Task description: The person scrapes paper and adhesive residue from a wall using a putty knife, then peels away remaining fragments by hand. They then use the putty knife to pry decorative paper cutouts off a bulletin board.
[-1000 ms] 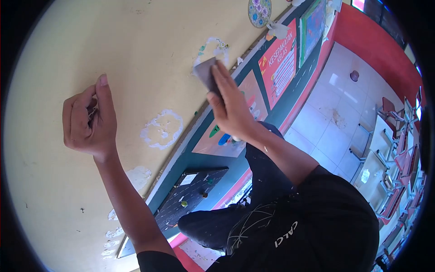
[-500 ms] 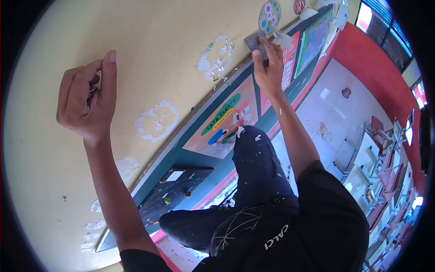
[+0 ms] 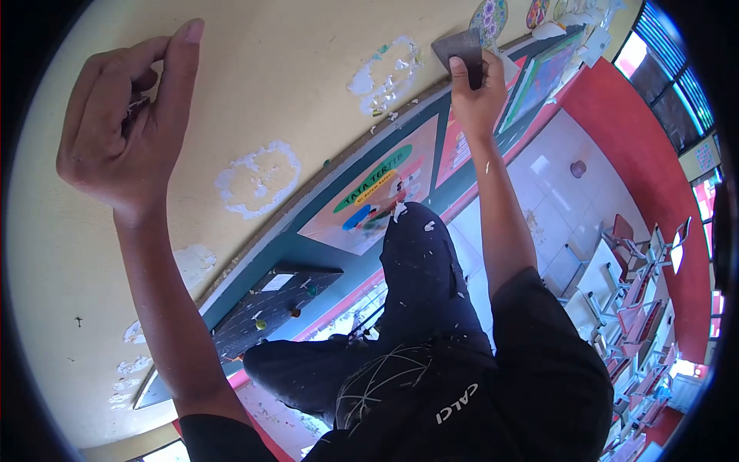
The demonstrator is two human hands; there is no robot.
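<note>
Gripped between the thumb and fingers of my right hand (image 3: 479,92) is a flat grey scraper blade (image 3: 456,48). Its broad edge lies close to a round flowered decoration (image 3: 489,19) on the cream wall (image 3: 254,69). My left hand (image 3: 127,127) is raised in front of the wall at the left, fingers curled and thumb pointing up. Small pale bits show inside its curl, too small to name. Between the hands, ragged patches of peeled white residue mark the wall, one (image 3: 385,77) near the scraper and another (image 3: 258,179) lower down.
Below the wall runs a ledge (image 3: 346,146) with paper flakes on it, above a green board bearing a poster (image 3: 377,196). A black panel (image 3: 269,308) hangs nearby. My knee (image 3: 419,239) carries flakes. Chairs and desks (image 3: 631,300) stand on the tiled floor at right.
My right hand has turned the scraper so more of its face shows, near the flowered decoration. My left hand appears higher, further left and larger. The whole view has shifted slightly.
</note>
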